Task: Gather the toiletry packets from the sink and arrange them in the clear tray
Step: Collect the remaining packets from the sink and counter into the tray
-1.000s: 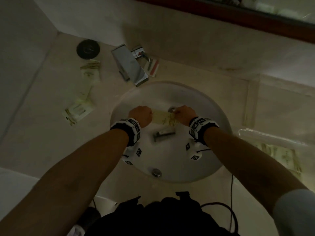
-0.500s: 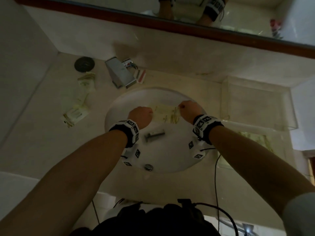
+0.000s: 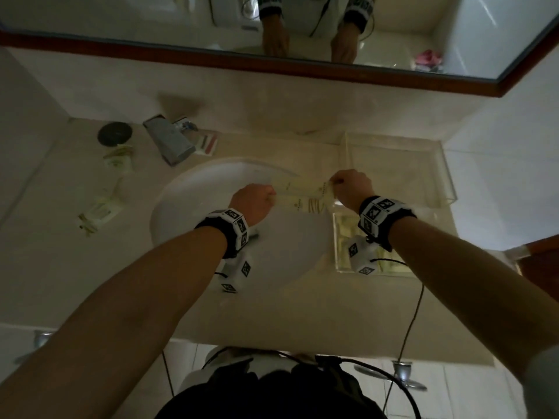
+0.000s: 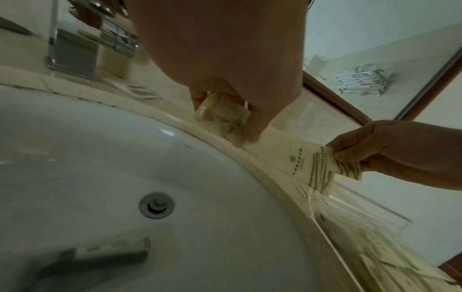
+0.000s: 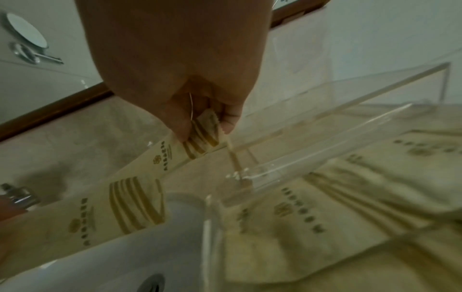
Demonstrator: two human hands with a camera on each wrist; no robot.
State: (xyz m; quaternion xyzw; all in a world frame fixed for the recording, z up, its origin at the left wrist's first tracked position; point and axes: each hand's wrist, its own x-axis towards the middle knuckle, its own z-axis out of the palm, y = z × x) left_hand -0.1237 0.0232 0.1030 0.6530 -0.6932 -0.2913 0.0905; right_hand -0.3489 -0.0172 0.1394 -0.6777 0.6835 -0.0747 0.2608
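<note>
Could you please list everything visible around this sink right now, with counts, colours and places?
held packets: at least two, cream with gold print, stretched between both hands above the basin's right edge
tray: one, clear, on the counter right of the sink; more cream packets in its near part
sink: one, white; a dark razor-like item inside
counter packets: several, cream, left of the sink
tap: one, chrome, behind the sink
disc: one, black, back left
mirror: one, brown-framed
left hand: pinches the packets
right hand: pinches the packets
</note>
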